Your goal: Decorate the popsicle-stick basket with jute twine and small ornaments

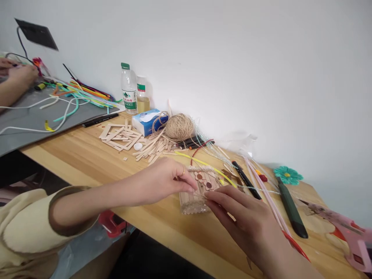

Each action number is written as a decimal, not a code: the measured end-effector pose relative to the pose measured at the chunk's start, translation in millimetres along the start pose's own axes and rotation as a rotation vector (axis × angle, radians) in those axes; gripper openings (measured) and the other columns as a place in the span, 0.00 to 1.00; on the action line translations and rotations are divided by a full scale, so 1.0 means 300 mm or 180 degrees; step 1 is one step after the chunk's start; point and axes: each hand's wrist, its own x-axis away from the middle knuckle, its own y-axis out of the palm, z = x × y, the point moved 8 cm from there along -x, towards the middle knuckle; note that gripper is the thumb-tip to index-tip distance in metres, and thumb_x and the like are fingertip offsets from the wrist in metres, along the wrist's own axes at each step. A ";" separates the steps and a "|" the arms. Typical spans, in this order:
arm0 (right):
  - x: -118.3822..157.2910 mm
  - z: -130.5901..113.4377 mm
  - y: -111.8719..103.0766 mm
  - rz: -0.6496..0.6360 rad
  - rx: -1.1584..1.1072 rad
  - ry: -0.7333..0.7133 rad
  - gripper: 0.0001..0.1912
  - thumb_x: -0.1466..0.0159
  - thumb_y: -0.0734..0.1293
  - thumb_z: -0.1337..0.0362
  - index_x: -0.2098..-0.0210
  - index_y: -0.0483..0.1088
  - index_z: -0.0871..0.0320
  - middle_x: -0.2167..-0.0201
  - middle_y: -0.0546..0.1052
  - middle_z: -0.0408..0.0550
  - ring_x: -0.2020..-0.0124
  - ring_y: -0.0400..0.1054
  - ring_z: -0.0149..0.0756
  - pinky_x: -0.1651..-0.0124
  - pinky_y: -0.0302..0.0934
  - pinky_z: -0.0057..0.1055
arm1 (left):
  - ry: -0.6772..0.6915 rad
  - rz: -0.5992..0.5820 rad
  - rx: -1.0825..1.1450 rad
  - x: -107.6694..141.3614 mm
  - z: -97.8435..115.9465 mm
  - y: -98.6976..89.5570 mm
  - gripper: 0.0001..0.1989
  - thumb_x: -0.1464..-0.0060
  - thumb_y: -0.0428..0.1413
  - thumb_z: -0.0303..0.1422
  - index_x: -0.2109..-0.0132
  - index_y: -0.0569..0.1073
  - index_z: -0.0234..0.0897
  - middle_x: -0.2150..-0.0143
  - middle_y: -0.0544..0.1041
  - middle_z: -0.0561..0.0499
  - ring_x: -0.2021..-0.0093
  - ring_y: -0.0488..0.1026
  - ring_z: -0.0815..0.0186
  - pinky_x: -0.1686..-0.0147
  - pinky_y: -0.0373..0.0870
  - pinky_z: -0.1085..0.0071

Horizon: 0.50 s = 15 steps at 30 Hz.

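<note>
A small craft piece made of wooden sticks (pixel 188 197) lies near the table's front edge, with brown and dark-centred flower shapes on it and a pale trim along its edges. My left hand (pixel 165 180) reaches over its left side, thumb and fingertips pinched together. From the right, my right hand (pixel 244 213) comes to the piece with its thumb and fingers also pinched close above it. What either pinch holds is too small to make out. A yellow pipe cleaner (pixel 200 161) runs just behind the piece.
Behind lie loose craft sticks (pixel 157 145), a twine ball (pixel 179 127), a tissue pack (pixel 148 122) and a water bottle (pixel 128 91). A dark green-handled tool (pixel 292 209) and pink glue gun (pixel 345 232) lie right. Another person's hands (pixel 21 75) work at far left.
</note>
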 end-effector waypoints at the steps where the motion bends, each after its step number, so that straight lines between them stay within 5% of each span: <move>1: -0.001 0.012 0.009 -0.0052 -0.0025 0.0055 0.09 0.34 0.60 0.71 0.57 0.70 0.59 0.65 0.75 0.49 0.68 0.70 0.32 0.66 0.64 0.28 | 0.0071 -0.0047 -0.0063 -0.010 -0.004 0.002 0.08 0.46 0.55 0.28 0.63 0.80 0.38 0.64 0.81 0.53 0.65 0.76 0.68 0.63 0.67 0.76; 15: 0.020 0.063 0.043 -0.0233 -0.0403 0.0333 0.12 0.38 0.63 0.75 0.56 0.68 0.58 0.67 0.75 0.47 0.68 0.72 0.30 0.66 0.67 0.23 | 0.0826 -0.0363 -0.0572 -0.086 -0.007 0.046 0.08 0.46 0.56 0.21 0.65 0.79 0.33 0.65 0.79 0.50 0.64 0.74 0.68 0.60 0.66 0.77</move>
